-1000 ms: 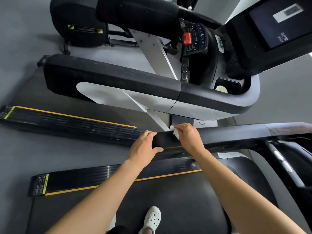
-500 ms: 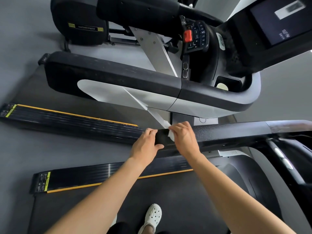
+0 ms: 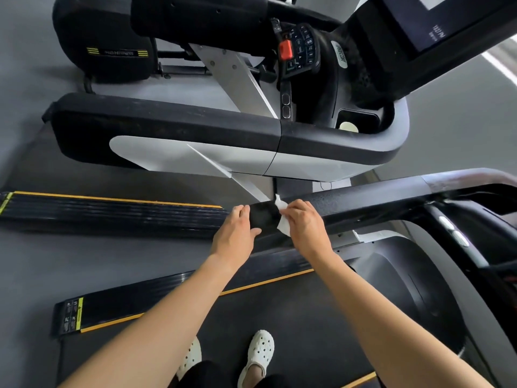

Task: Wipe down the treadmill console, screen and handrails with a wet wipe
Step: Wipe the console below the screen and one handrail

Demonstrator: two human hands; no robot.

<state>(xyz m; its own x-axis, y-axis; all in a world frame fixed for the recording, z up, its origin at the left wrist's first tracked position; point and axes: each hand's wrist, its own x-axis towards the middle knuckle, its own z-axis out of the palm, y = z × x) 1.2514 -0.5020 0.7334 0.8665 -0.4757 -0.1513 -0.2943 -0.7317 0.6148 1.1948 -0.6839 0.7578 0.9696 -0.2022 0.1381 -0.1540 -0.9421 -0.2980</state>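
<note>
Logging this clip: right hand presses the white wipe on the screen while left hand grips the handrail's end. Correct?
Not the screen. In the head view the right hand presses the white wipe on the handrail, right beside the left hand gripping its end; the screen sits up top, untouched.

**Soft, even light; bent wide-angle edges**

Brightly and evenly lit, with a blown-out white streak at the upper right edge. Only faint, soft-edged shadows on the grey floor (image 3: 84, 253). Dull sheen along the black handrail (image 3: 377, 203). Sharp at centre, smeared toward the corners, straight lines bowed. Text on the screen (image 3: 447, 21) too blurred to read.
</note>
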